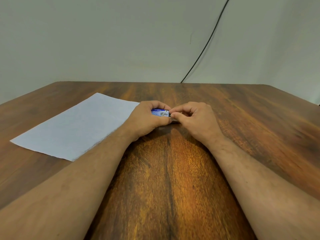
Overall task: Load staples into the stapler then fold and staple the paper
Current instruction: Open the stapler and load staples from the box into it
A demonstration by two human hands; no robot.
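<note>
A small blue staple box (pixel 160 112) sits in the grip of my left hand (pixel 147 118), fingers curled over its top and thumb under its near side. My right hand (pixel 194 118) pinches the box's right end between thumb and forefinger. Both hands are low over the middle of the wooden table (pixel 166 170). A flat white sheet of paper (pixel 76 125) lies to the left, partly under my left wrist. No stapler shows in the head view; the spot beneath my hands is hidden.
A black cable (pixel 207 40) runs down the pale wall to the table's far edge. The table's right corner is rounded. Bare wood stretches to the right of my hands and in front between my forearms.
</note>
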